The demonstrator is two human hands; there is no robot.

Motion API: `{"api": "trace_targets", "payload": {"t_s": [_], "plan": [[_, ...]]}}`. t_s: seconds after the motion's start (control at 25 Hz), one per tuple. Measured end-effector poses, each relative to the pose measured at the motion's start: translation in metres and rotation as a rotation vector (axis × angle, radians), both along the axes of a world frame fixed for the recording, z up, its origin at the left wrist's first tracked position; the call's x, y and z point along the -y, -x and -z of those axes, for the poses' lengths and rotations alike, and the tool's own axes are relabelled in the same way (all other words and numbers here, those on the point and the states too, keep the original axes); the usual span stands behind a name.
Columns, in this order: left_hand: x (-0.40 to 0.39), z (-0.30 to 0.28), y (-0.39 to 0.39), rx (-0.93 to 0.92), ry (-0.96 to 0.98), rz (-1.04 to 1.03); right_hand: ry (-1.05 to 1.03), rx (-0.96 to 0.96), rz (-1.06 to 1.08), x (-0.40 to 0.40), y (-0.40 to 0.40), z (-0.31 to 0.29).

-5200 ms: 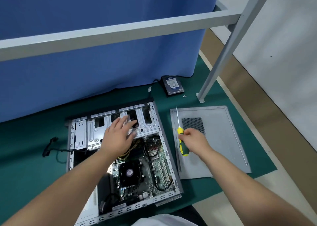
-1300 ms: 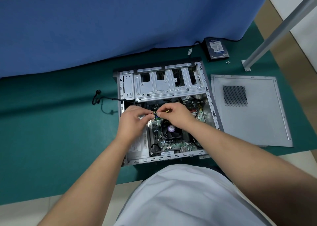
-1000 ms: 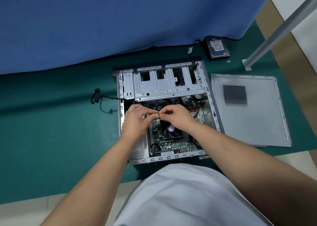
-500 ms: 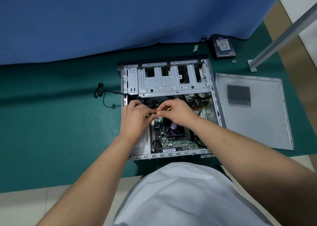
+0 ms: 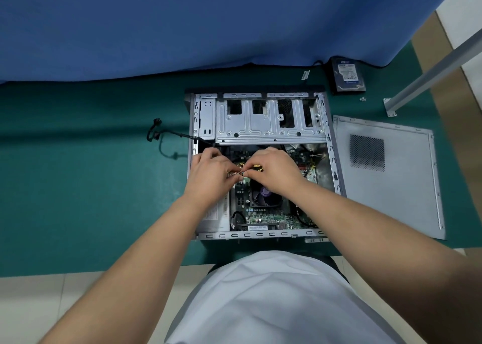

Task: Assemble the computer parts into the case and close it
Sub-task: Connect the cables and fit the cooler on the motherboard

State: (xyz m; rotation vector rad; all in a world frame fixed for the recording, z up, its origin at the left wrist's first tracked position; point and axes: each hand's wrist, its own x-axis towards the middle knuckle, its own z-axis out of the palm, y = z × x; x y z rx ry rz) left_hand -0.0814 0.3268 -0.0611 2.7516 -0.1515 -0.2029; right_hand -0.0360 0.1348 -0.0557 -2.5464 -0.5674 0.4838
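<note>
The open grey computer case point(image 5: 336, 176) lies on the green mat, with its drive cage point(image 5: 268, 119) at the far end and the motherboard and CPU fan point(image 5: 266, 196) below. My left hand point(image 5: 212, 178) and my right hand point(image 5: 279, 170) meet over the board, just above the fan. Both pinch a small connector on yellow and black wires point(image 5: 247, 167) between fingertips. What the connector joins to is hidden by my fingers. The grey side panel point(image 5: 391, 200) lies flat to the right of the case.
A hard drive point(image 5: 348, 74) sits at the back right by the blue curtain, with small screws point(image 5: 363, 98) near it. A black cable point(image 5: 159, 140) trails left out of the case. A grey metal post point(image 5: 430, 74) slants up at the right.
My right hand has left the screwdriver on the side panel and joined the left inside the case. Over the last second both hands stay on the wires with small finger shifts.
</note>
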Motion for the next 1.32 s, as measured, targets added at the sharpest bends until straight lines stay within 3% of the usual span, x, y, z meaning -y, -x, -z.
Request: {"api": "trace_targets", "payload": {"t_s": [0.2, 0.4, 1.32], "plan": [[-0.024, 0.001, 0.0, 0.201, 0.105, -0.17, 0.117, -0.009, 0.087, -0.007, -0.004, 0.013], [-0.017, 0.009, -0.004, 0.095, -0.056, -0.183, 0.204, -0.085, 0.156, -0.03, -0.009, 0.033], [-0.019, 0.021, -0.011, 0.123, -0.1, -0.208, 0.369, -0.15, 0.221, -0.051, -0.009, 0.06]]}}
